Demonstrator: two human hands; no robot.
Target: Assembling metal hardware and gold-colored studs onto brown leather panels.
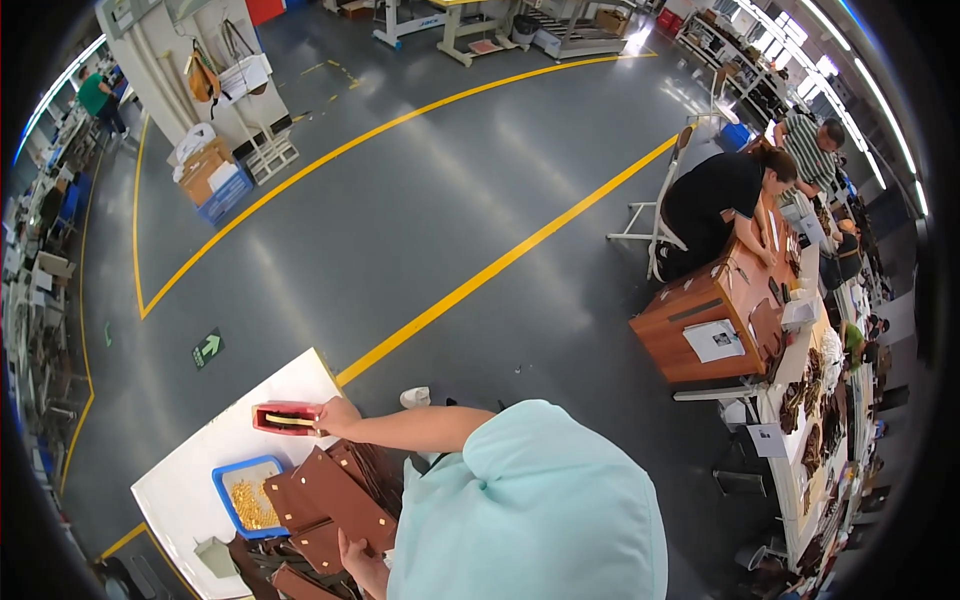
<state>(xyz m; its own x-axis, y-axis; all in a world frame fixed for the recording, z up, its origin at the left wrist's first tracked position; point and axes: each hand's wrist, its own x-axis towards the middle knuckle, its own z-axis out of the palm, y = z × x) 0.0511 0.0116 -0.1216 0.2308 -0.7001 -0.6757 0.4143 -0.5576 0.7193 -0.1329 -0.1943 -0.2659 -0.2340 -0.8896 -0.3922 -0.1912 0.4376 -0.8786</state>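
Note:
On the white table [175,475], my right hand [338,416] is closed round the right end of a long red object [264,418], which has a dark hollow and a pale yellow strip inside. Its exact kind does not show. Below, my left hand [364,570] grips the lower edge of a flat brown panel [345,493], leather-like, with small gold-coloured spots near its corners. Some of its fingers are hidden. More brown panels [290,500] overlap beneath and around it. Beside them stands a blue-rimmed tray [222,487] with many small gold-coloured pieces [254,506].
A small grey-green object [215,556] lies near the table's left edge. Yellow lines [500,262] cross the grey floor [430,200]. At right, a person in black [712,200] leans over a brown workbench [670,335]. Boxes [212,180] stand by a white pillar at upper left.

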